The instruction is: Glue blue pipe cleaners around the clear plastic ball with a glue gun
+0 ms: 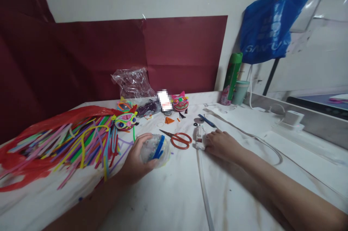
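Two bare hands of yours reach over the marbled table (174, 202). Your left hand (136, 160) is clamped on a clear round piece (148, 147): the fingers curve over its upper left edge, the thumb lies along its lower edge, and they stand apart by the width of the piece between them. Blue strips (159, 147) lie on its face, to the right of your fingertips.

Your right hand (221, 146) is low, its fingers bent and close together, at the right side of a white device (200, 136). You have your fingertips right against its side as seen from above; whether they grip it, you cannot tell from this angle. A pale flat strip (202, 184) runs from the device toward you.

Between your hands, near the clear piece, lie orange-handled scissors (181, 140). Beyond your right fingers is a blue slim tool (207, 120); well left of your left hand spread colourful fuzzy stems (84, 140).
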{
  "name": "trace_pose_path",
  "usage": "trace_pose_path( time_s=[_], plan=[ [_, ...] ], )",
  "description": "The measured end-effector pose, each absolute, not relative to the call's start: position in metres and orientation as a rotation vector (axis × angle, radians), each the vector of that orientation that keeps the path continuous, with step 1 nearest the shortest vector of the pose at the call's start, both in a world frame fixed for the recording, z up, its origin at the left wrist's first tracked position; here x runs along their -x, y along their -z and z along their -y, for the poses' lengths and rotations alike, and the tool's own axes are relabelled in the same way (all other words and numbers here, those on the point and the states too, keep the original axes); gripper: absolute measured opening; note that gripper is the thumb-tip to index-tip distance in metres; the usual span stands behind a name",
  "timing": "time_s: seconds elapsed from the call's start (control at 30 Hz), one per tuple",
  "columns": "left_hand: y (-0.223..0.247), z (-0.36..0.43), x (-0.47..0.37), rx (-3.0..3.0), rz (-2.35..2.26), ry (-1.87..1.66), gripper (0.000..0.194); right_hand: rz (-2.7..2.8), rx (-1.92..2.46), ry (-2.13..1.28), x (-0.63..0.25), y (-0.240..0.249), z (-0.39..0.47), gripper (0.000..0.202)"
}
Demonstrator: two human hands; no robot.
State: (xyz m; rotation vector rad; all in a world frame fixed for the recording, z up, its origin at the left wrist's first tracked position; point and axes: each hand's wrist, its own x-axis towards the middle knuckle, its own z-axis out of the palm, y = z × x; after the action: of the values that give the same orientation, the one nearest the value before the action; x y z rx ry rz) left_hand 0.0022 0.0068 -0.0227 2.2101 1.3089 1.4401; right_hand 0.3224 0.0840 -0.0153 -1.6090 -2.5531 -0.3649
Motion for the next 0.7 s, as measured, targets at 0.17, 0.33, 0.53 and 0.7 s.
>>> trace_pose_path(
  time_s=[0.17,0.33,0.53,0.7],
  plan=[
    [0.019,-0.004,-0.006,-2.236,-1.339,-1.427,0.059,2.374,1.134,0.046,-0.306,-0.004,-0.064,0.013],
    [0.020,-0.004,-0.006,-2.242,-1.347,-1.412,0.060,2.210,0.734,-0.475,-0.254,-0.005,-0.026,0.010],
    [0.020,-0.002,-0.008,-2.316,-1.312,-1.379,0.060,2.129,0.642,-0.495,-0.216,-0.002,-0.015,0.008],
    [0.021,-0.002,-0.009,-2.321,-1.303,-1.408,0.060,2.094,0.624,-0.352,-0.208,0.004,-0.020,0.012]
  ],
)
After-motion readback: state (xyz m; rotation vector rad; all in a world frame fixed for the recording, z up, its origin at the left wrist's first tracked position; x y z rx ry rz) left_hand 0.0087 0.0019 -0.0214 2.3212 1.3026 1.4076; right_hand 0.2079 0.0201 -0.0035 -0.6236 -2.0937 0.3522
